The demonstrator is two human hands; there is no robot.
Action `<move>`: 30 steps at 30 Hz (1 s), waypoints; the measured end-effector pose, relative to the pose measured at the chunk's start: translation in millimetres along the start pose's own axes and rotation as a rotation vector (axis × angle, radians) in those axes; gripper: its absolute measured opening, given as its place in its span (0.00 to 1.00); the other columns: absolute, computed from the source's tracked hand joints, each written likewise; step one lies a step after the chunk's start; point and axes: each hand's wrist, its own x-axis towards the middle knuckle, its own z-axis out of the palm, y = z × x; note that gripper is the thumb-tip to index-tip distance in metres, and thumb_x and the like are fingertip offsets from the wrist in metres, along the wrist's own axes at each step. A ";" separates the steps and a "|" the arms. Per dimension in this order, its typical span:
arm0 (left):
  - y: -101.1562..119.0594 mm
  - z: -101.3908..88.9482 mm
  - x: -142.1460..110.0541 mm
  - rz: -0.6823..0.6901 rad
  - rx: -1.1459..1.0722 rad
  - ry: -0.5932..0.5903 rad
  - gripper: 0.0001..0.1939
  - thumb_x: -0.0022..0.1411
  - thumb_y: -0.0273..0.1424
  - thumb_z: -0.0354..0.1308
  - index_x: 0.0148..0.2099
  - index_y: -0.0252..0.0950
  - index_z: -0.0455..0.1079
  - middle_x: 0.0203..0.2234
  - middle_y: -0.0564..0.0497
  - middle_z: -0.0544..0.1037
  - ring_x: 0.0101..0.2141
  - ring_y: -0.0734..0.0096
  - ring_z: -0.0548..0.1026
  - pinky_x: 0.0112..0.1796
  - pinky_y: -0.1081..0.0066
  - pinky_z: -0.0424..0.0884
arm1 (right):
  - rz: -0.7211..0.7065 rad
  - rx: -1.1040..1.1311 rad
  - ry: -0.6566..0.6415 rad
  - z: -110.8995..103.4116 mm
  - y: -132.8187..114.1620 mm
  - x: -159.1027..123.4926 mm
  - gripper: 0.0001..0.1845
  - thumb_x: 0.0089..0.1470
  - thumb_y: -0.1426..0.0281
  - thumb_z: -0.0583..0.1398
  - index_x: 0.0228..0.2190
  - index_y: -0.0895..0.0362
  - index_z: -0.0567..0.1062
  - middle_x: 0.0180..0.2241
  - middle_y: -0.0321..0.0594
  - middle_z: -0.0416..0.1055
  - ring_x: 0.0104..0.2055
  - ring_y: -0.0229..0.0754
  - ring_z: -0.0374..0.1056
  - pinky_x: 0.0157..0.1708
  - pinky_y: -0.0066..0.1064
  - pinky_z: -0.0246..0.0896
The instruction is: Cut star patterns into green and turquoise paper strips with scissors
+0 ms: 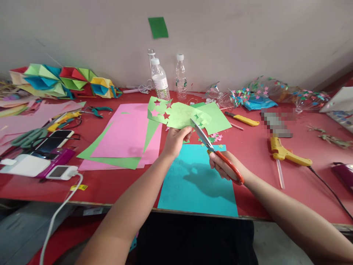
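My left hand (174,140) pinches a light green sheet of paper (176,114) with star-shaped holes, held up above the red table (298,191). My right hand (224,165) grips red-handled scissors (213,149); their blades point up and left into the green sheet's right edge. A turquoise sheet (197,184) lies flat under both hands at the table's front edge. Small cut-out paper stars (216,137) are scattered just behind it.
Pink and green sheets (124,138) lie left of centre. Phones and a white charger (41,160) sit at the left, folded paper shapes (63,81) behind. Two water bottles (169,79) stand by the wall. A yellow cutter (244,119) and yellow glue gun (286,154) lie at the right.
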 end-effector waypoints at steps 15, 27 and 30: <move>2.5 -6.3 2.4 0.031 0.029 -0.031 0.18 0.56 0.33 0.58 0.16 0.36 0.64 0.12 0.56 0.62 0.18 0.78 0.61 0.24 0.72 0.57 | 0.047 -0.014 0.034 -3.3 -1.1 -0.2 0.28 0.49 0.43 0.58 0.20 0.55 0.64 0.10 0.27 0.54 0.11 0.31 0.54 0.13 0.24 0.50; 2.2 -8.5 5.9 0.054 -0.046 0.030 0.15 0.56 0.32 0.58 0.19 0.37 0.64 0.12 0.57 0.62 0.16 0.79 0.59 0.22 0.72 0.53 | 0.056 -0.019 0.018 -2.9 -1.4 0.4 0.30 0.47 0.40 0.58 0.19 0.55 0.64 0.10 0.27 0.55 0.10 0.30 0.53 0.11 0.24 0.49; 3.4 -8.4 7.6 0.066 -0.081 0.109 0.14 0.57 0.33 0.59 0.21 0.37 0.62 0.13 0.58 0.63 0.16 0.80 0.59 0.20 0.73 0.52 | 0.065 -0.021 0.001 -1.7 -0.3 1.5 0.29 0.49 0.42 0.57 0.19 0.55 0.63 0.10 0.27 0.54 0.10 0.30 0.53 0.11 0.24 0.48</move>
